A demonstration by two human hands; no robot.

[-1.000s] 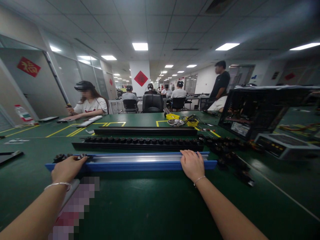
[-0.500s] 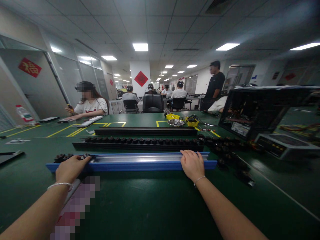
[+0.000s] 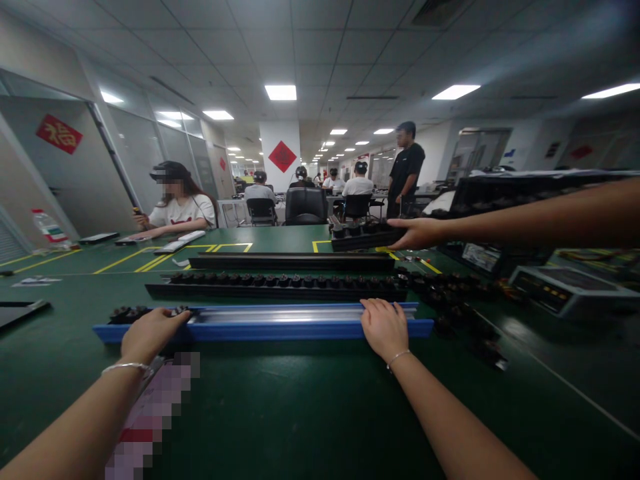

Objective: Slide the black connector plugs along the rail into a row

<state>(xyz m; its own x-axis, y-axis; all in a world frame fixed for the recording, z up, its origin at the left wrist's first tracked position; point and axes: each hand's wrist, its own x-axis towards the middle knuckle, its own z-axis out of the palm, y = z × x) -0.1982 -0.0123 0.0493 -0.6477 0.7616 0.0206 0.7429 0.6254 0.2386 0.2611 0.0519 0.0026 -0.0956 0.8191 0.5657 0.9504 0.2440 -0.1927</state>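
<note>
A long blue rail with a bare metal channel lies across the green table before me. Small round-topped black parts sit in its left end. My left hand is closed over that end, its thumb and fingers on a black part in the channel; the palm side is hidden. At the rail's right end, my right hand grips the rail with fingers over the far wall. Behind it lies a black rail filled with a row of similar black parts.
A second black rail lies farther back. From the right, another person's hand holds a black strip of parts over the table. Loose black parts, a computer case and a metal box are at right.
My left hand has slid slightly right along the blue rail, while my right hand stays put. Another person's arm has come in from the right with a black strip. The standing person has moved left.
</note>
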